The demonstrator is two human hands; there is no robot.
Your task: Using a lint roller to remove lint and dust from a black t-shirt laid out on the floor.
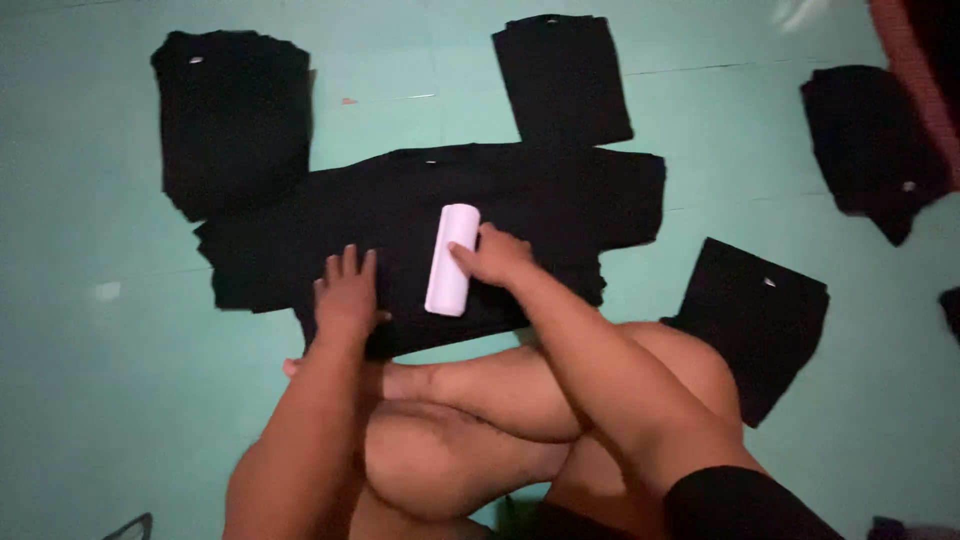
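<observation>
Here, the right hand (497, 258) has its grip closed on a white roller (451, 260) lying on a black shirt (560, 200) spread over the green floor (80, 350). The left hand (346, 300) presses flat, fingers open, on the shirt beside it, holding nothing. Folded black shirts (232, 115) lie around.

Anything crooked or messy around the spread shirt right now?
Nothing spilled or damaged. The folded shirt at far right lies askew and rumpled, unlike the neat stack at upper left. The white roller lies slightly tilted on the spread shirt.
</observation>
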